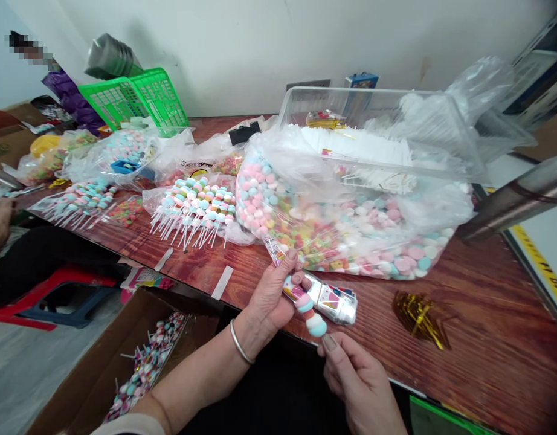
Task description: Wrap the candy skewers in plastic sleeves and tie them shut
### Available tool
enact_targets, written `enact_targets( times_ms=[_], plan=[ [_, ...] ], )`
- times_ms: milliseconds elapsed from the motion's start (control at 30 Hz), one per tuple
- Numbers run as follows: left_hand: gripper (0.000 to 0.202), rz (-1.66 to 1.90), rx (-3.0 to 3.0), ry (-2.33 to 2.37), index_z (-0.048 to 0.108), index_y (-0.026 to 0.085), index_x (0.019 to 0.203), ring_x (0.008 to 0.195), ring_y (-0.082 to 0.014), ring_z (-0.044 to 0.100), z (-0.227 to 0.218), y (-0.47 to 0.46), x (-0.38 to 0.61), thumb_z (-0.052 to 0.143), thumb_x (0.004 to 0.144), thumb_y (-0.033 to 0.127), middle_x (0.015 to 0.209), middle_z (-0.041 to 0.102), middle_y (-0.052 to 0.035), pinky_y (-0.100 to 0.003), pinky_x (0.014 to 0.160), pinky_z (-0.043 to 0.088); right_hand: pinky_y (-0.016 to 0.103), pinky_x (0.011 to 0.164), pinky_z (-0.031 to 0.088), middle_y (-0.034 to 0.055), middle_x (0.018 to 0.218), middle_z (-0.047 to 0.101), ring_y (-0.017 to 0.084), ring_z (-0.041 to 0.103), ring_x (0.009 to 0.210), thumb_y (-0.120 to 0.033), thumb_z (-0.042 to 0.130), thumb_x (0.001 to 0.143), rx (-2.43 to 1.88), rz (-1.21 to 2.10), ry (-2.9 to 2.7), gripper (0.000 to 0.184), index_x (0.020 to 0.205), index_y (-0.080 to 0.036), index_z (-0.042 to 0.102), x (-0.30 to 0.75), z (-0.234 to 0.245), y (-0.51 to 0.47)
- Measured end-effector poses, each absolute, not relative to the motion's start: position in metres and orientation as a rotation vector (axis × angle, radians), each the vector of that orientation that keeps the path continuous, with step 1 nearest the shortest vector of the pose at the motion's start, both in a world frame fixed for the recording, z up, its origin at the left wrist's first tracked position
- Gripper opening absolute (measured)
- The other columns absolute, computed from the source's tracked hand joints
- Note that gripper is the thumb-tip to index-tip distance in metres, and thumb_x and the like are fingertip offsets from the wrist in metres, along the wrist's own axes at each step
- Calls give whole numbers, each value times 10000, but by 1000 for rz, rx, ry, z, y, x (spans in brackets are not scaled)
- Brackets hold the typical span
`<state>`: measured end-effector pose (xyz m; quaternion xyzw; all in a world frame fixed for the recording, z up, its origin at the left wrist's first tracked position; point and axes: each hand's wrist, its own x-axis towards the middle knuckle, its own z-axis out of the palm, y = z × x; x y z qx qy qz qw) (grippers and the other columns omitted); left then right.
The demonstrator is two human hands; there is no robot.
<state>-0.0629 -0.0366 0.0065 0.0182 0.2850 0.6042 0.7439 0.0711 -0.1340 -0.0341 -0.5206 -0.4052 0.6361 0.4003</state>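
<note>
My left hand [275, 302], with a silver bangle at its wrist, is closed around a printed clear wrapper [275, 249] at the table's front edge. A skewer of pink, white and blue marshmallow candies [313, 320] slants down from it, its upper end inside or behind the wrapper. At the lower end, just past the last blue candy, my right hand [357, 377] pinches with thumb and forefinger; the stick there is hidden by the fingers. Just behind the skewer lies a stack of shiny printed wrappers [337, 302]. Gold twist ties [418, 317] are heaped to the right.
A large clear bag of loose candies [405, 263] fills the middle, with a plastic bin [378, 93] of white sticks behind. Skewered candies [197, 202] lie left. A cardboard box [79, 377] holds wrapped skewers below. A metal pole [516, 196] stands right; another person's hand [0, 225] shows far left.
</note>
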Motion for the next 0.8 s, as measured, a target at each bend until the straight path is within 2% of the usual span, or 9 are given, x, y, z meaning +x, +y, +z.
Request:
enact_targets(
  times_ms=[100,233,333,433,500,567,667,733,800],
  plan=[
    [271,1286,12,589,564,125,823,450,3,386,6,-36,-64,798,697,175,649,483,68,-142,499,439,212,416,158,-120,485,186,42,152,402,-593,587,817,-1181,1900,-674,433,690,-180,555,67,-36,-131],
    [238,1257,-6,584,563,133,812,439,-1,394,4,-33,-65,777,726,193,631,472,72,-145,487,443,219,446,246,-108,489,234,57,199,425,-561,572,842,-1196,1844,-736,402,710,-181,569,66,-32,-127],
    [234,1288,-15,658,550,135,786,451,-11,415,2,-31,-65,771,731,188,639,480,67,-163,498,459,240,494,321,-39,552,432,104,381,499,-477,555,874,-1349,1342,-1221,337,683,-199,563,69,-32,-124],
    [264,1284,-30,717,529,138,751,461,-21,424,0,-29,-63,784,715,199,633,485,62,-173,497,461,272,607,392,15,653,599,150,523,598,-295,555,887,-1358,655,-1680,170,759,-212,631,73,-38,-120],
    [276,1287,-33,736,528,142,754,463,-26,422,-1,-28,-61,792,706,209,626,488,62,-181,508,467,290,655,396,36,692,662,164,556,629,-204,585,858,-1304,297,-1828,90,836,-210,673,75,-41,-118],
    [281,1289,-34,761,528,144,755,469,-32,426,-2,-28,-59,793,706,224,621,488,60,-190,516,472,299,655,383,43,699,679,163,552,624,-180,603,843,-1301,192,-1857,91,849,-208,689,74,-44,-118],
    [265,1277,-37,751,539,145,781,469,-34,420,-2,-28,-58,783,717,224,618,482,59,-184,501,450,276,556,349,9,592,582,131,479,535,-312,557,891,-1380,698,-1673,207,734,-203,634,72,-45,-119],
    [257,1281,-30,703,565,140,844,468,-30,416,-2,-29,-58,778,722,215,630,487,60,-178,498,435,245,460,279,-45,501,421,95,353,448,-463,503,910,-1362,1254,-1337,353,676,-202,552,70,-44,-119],
    [270,1284,-14,650,582,133,896,470,-30,420,-2,-30,-59,771,732,234,641,495,59,-177,499,427,223,419,202,-90,477,278,68,227,418,-576,512,873,-1276,1642,-970,431,661,-200,510,68,-43,-118]
  ],
)
